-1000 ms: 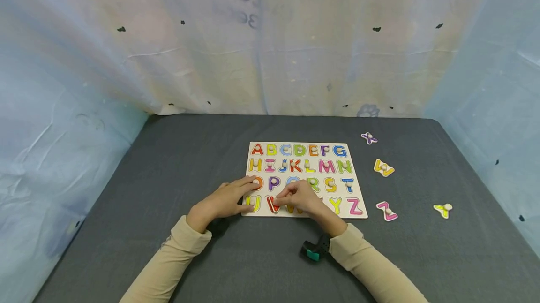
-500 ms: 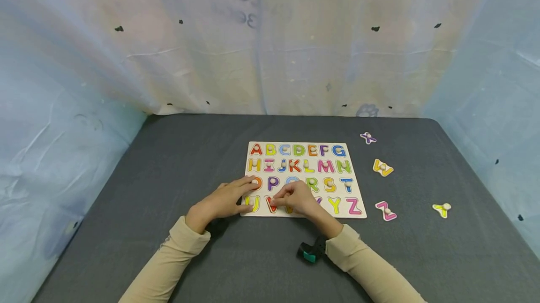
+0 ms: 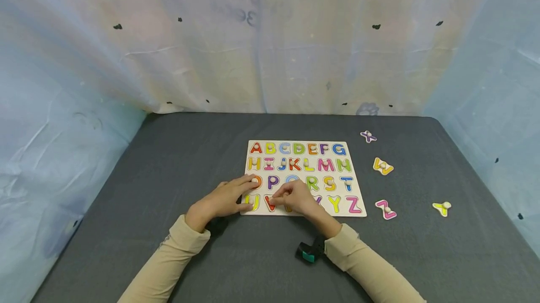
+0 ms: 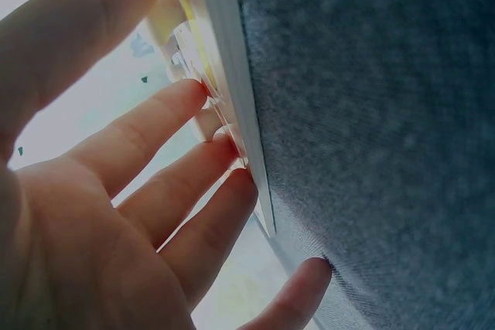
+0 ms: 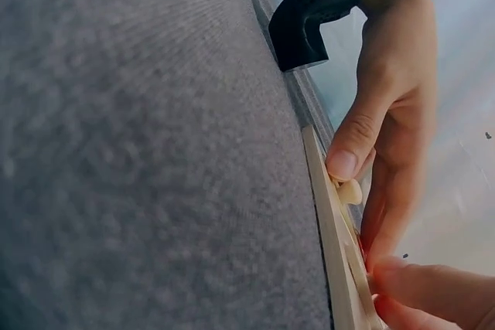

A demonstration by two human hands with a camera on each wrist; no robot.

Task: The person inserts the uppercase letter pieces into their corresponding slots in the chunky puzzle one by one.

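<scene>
A wooden alphabet puzzle board (image 3: 355,190) lies on the dark cloth. My left hand (image 3: 223,198) rests at its lower left corner, fingers spread; in the left wrist view the fingertips (image 4: 189,94) meet the board's edge. At the bottom row my right hand (image 3: 297,197) pinches the red letter V piece (image 3: 267,203), which sits at the V place beside the yellow U piece (image 3: 255,202). Thumb and fingers hide part of the V and its knob. That hand also covers the W place and part of the blue Q.
To the right of the board lie a purple X piece (image 3: 368,137), a yellow-orange W piece (image 3: 383,166), a pink Z piece (image 3: 386,209) and a yellow Y piece (image 3: 442,208). A black wrist device (image 3: 310,251) is by the right sleeve. Cloth curtains surround the table (image 3: 190,139).
The right hand has shifted slightly left over the V piece and keeps its pinch. The left hand stays at the board's corner. The head view has tilted a little.
</scene>
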